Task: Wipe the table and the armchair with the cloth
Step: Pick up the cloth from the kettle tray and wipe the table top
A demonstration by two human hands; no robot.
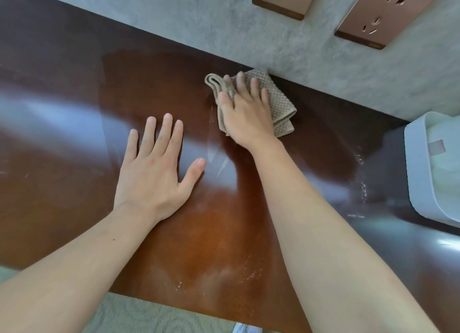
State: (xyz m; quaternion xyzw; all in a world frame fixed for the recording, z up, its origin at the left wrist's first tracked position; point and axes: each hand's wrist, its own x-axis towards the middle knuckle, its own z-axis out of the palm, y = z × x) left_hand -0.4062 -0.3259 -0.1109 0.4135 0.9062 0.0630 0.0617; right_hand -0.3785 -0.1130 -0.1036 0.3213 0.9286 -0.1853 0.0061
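The cloth (271,101) lies folded into a thick pad at the far edge of the worktop (62,96), right against the wall (224,26). The right hand (245,113) presses on it, palm down with fingers nearly straight and spread; only the thumb seems to tuck against a fold at the cloth's left side, so the grip is more a flat press than a clasp. The left hand (155,166) rests flat on the bare wood nearer the person, fingers straight and apart, holding nothing, apparently bracing the body.

The cloth looks soft, light and limp, with a waffle weave. It would likely bunch or unfold if pushed from one corner, so pressure across the middle of the pad, as the palm gives now, suits it best. To lift it, pinching several layers together at the folded edge would keep the pad intact.

The wood is glossy with faint streaks and specks towards the near edge and the right, which suggests the wiping is partly done. A white bin (428,173) stands at the right edge, and two sockets (388,14) sit on the wall. No armchair is in view.
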